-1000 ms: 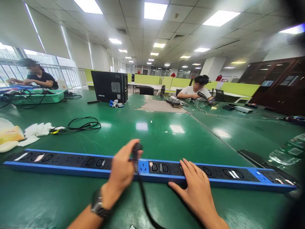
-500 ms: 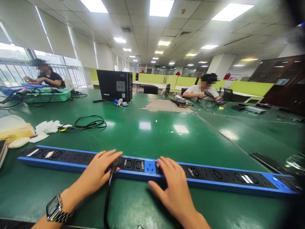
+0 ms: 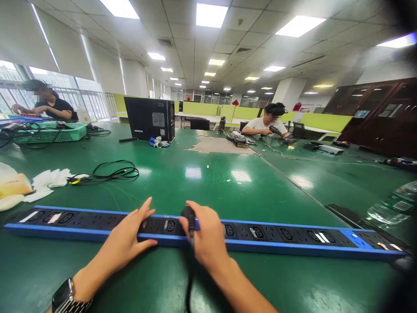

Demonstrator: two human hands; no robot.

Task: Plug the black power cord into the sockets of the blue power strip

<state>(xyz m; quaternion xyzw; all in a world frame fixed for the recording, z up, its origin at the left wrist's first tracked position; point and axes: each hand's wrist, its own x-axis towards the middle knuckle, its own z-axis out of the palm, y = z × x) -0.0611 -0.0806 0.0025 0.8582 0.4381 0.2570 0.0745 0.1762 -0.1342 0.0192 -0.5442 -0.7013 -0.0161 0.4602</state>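
Note:
A long power strip (image 3: pixel 276 248), blue-edged with black sockets, lies across the green table in front of me. My right hand (image 3: pixel 208 232) is closed on a black plug (image 3: pixel 188 213), held over the middle of the strip. The plug's cable (image 3: pixel 190 278) hangs down towards me, blurred lower down. Whether the plug's prongs touch a socket is hidden by the plug and fingers. My left hand (image 3: pixel 125 232) lies over the strip left of the plug, fingers stretched out and thumb apart at the front edge. A watch (image 3: pixel 65 295) is on that wrist.
A coiled black cable (image 3: pixel 115 171) and white tissues (image 3: pixel 48 182) lie beyond the strip's left half. Farther back stand a black computer case (image 3: pixel 150 117) and a green basket (image 3: pixel 68 132). A plastic bottle (image 3: pixel 395 202) lies at right. Two people sit across the table.
My right hand has moved left and taken hold of the plug, which was by my left hand and is now farther right. My left hand has come off the plug. The view has shifted slightly.

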